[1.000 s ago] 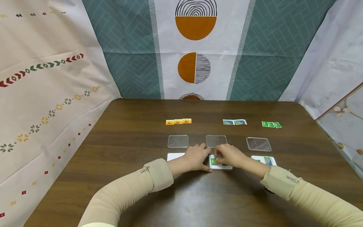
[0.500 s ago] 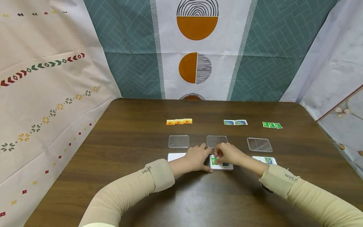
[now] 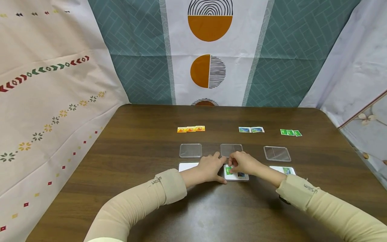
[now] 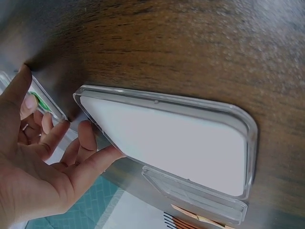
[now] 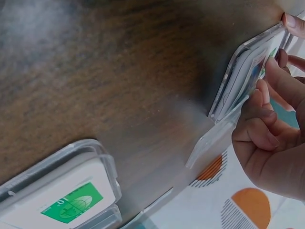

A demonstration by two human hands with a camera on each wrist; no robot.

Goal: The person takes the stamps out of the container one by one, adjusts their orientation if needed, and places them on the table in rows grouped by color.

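My left hand (image 3: 210,168) spreads over the gap beside the middle clear plastic case (image 3: 239,179). Its thumb and a fingertip touch that case's left corners, and in the left wrist view another finger reaches the left case (image 4: 157,102), which holds a white card (image 4: 171,143). Over the middle card, my right hand (image 3: 243,164) has thumb and forefinger curled together at a green stamp (image 3: 228,170), apparently pinching it. A dark bluish stamp (image 3: 241,175) lies right of it. The fingers partly cover both stamps.
Behind stand clear lids (image 3: 190,150), (image 3: 276,153), the middle one partly behind my hands. Farther back lie orange stamps (image 3: 190,129), blue stamps (image 3: 251,129) and green stamps (image 3: 290,132). The right case (image 5: 107,164) holds a card with a green stamp (image 5: 72,202) and a blue one.
Both hands stay nearly where they were at the middle case. The right fingers shift only very slightly over the green stamp. The view has drifted a little.
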